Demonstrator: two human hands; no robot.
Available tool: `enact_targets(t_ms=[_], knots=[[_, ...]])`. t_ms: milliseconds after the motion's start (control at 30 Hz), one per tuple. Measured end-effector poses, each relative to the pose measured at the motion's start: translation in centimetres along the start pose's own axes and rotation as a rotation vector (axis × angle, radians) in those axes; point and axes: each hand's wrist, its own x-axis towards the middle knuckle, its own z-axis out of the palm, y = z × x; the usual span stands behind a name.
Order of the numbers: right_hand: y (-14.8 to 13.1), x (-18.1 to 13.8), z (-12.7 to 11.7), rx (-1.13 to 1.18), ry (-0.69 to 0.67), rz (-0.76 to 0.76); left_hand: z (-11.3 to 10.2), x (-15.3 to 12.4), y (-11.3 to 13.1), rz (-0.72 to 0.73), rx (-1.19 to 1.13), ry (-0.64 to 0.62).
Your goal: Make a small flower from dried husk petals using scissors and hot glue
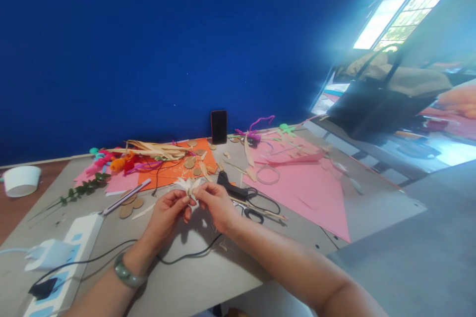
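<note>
Both hands meet over the grey table [208, 277] and pinch a small cream flower of dried leaf strips [189, 186]. My left hand [169, 210] grips it from below, fingers curled around its base. My right hand [217, 203] holds its right side with thumb and fingertips pressed on the petals. A green bangle [126, 273] is on my left wrist. A black glue gun [232, 187] lies just beyond my right hand, its cord running under my forearms.
Orange paper [169, 171] and pink paper [305, 188] lie on the table, with dried leaves [156, 148], cardboard discs [130, 205], coloured pipe cleaners [111, 161], scissors [256, 213] and a standing phone [219, 126]. A white power strip [70, 252] sits at left, a white bowl [21, 180] beyond.
</note>
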Motion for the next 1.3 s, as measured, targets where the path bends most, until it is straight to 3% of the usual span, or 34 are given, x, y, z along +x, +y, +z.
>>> enact_targets(t_ms=[233,333,433,500,567,667,767,1100,1200,1300], knots=[[0.6,0.4,-0.3,-0.021,-0.022,0.018,0.1,0.1,0.1,-0.035,-0.048,-0.003],[-0.3,0.7,-1.1,-0.185,-0.074,-0.01,0.2,0.1,0.3,-0.043,-0.063,0.007],[-2.6,1.1,-3.0,-0.687,-0.165,-0.092,0.3,0.1,0.4,-0.049,-0.074,0.033],[-4.2,1.4,-4.4,-1.239,-0.171,-0.18,0.3,0.1,0.4,-0.054,-0.084,0.051],[-5.2,1.7,-5.7,-1.716,-0.103,-0.152,0.4,0.2,0.4,-0.061,-0.096,0.064],[-5.2,2.1,-6.8,-1.983,-0.074,-0.028,0.3,0.3,0.4,-0.065,-0.109,0.065],[-4.4,2.4,-7.2,-1.998,-0.094,0.002,0.2,0.4,0.4,-0.052,-0.11,0.072],[-4.1,2.0,-8.5,-1.853,0.045,-0.061,-0.4,0.9,-0.3,-0.043,-0.055,0.12],[-5.2,1.7,-8.4,-1.687,0.168,-0.209,-0.5,1.1,-0.5,-0.043,-0.035,0.147],[-5.8,0.9,-7.6,-1.313,0.078,-0.329,-0.4,1.1,-0.7,-0.055,-0.018,0.157]])
